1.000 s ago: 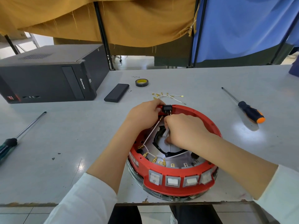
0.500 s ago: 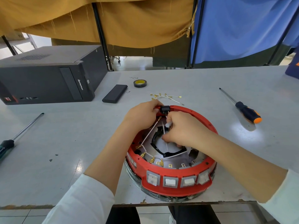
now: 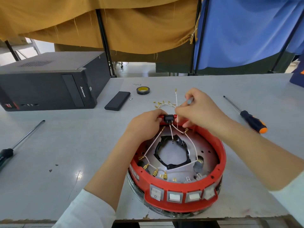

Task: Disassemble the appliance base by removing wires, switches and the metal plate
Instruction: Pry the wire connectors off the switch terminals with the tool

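The round red appliance base (image 3: 220, 155) lies at the table's front edge, with several white rocker switches (image 3: 174, 196) on its near wall. Inside it sit a metal plate (image 3: 207, 152) with a black frame (image 3: 158, 152) and white wires with gold terminals (image 3: 155, 172). My left hand (image 3: 144, 124) grips the far rim beside a black switch (image 3: 169, 118). My right hand (image 3: 199, 109) is raised over the far rim. It pinches a loose white wire (image 3: 176, 99) that stands up with a gold terminal at its top, and it also holds a small grey tool.
Removed wires with gold terminals (image 3: 162, 103) lie behind the base. An orange-handled screwdriver (image 3: 250, 118) lies to the right and a dark-handled one (image 3: 18, 145) to the left. A black computer case (image 3: 49, 84), a black flat block (image 3: 117, 100) and a tape roll (image 3: 143, 90) sit farther back.
My right hand has come up out of the base's inside to above the far rim, drawing a white wire free with it. My left hand stays at the black switch.
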